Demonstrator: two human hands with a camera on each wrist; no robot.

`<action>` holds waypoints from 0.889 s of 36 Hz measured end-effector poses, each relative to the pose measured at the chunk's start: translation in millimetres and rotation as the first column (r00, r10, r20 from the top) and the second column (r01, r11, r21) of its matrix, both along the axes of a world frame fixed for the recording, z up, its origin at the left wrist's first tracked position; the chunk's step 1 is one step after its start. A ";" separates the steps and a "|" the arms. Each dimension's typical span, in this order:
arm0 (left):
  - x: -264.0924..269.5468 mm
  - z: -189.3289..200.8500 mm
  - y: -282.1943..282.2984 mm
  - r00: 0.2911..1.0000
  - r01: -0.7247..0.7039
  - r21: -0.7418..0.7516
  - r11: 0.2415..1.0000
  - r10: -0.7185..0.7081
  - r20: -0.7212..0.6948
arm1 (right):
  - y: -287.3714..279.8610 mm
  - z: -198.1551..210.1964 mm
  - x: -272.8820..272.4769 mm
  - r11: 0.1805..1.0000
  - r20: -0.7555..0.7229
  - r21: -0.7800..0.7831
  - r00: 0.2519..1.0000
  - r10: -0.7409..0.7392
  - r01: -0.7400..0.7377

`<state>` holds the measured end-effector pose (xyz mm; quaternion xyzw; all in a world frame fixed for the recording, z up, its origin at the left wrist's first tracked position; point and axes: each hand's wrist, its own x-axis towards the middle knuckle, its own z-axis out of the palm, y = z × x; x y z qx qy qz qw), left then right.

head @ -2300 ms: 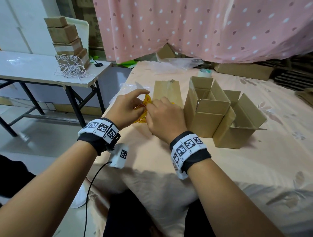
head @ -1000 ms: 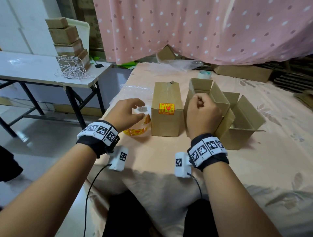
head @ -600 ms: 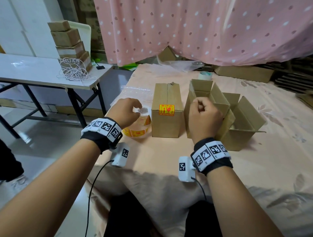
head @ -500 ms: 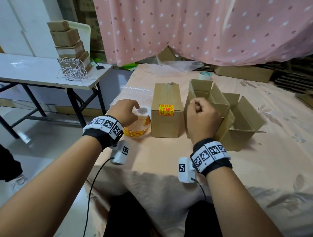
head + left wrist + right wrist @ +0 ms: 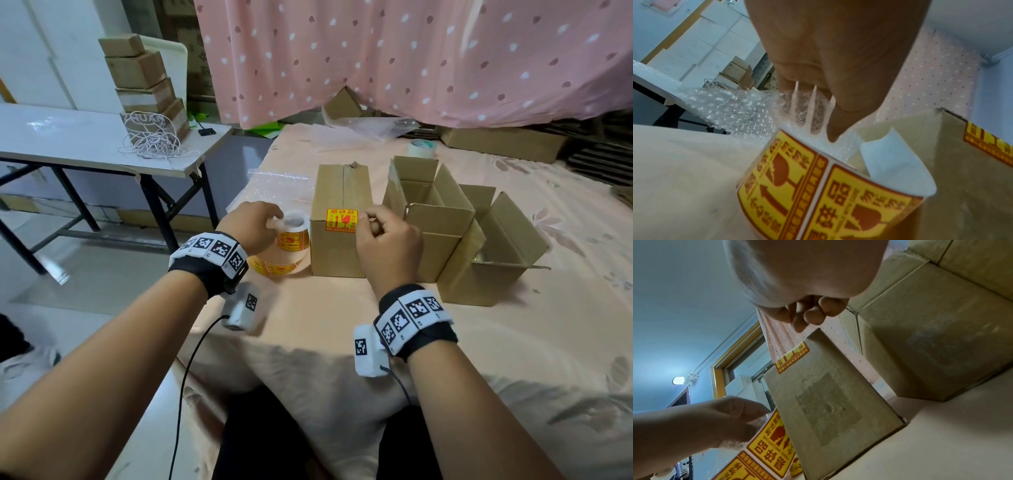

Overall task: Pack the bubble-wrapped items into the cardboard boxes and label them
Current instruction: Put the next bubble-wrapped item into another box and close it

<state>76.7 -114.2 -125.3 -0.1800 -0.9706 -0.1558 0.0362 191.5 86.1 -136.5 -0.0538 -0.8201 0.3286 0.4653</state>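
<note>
A closed cardboard box (image 5: 342, 253) stands on the cloth-covered table (image 5: 342, 329), with a yellow and red fragile label (image 5: 342, 220) stuck over its near top edge. Left of it sits the label roll (image 5: 284, 253). My left hand (image 5: 274, 219) curls over the roll's top and holds its loose strip (image 5: 818, 186). My right hand (image 5: 368, 219) hovers at the label's right edge with fingers curled; the right wrist view shows nothing between its fingertips (image 5: 812, 316). Two open cardboard boxes (image 5: 431, 212) (image 5: 496, 246) stand to the right. No wrapped item shows.
A bubble wrap sheet (image 5: 277, 185) lies behind the roll. A tape roll (image 5: 422, 148) sits at the back, under a pink dotted curtain (image 5: 411, 58). A white side table (image 5: 68, 137) on the left carries stacked boxes (image 5: 144, 82) and a coil of cord (image 5: 150, 140).
The fragile label has gone onto the closed box. My right hand moved left from the open box's flap to the label's right edge. My left hand stayed on the roll.
</note>
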 end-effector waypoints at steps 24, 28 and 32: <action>36.3 83.2 -7.4 0.764 0.040 0.579 0.815 0.348 -0.544 | -5.1 10.4 -1.2 0.996 -0.055 -0.082 0.998 0.032 -0.036; 46.4 98.0 -2.9 0.745 0.124 0.617 0.777 0.338 -0.576 | -5.3 14.9 -0.4 0.984 -0.035 -0.151 0.996 0.088 -0.092; 50.3 109.9 1.5 0.776 0.240 0.690 0.683 0.292 -0.559 | -11.0 23.4 3.7 0.919 0.024 -0.300 0.961 0.277 -0.257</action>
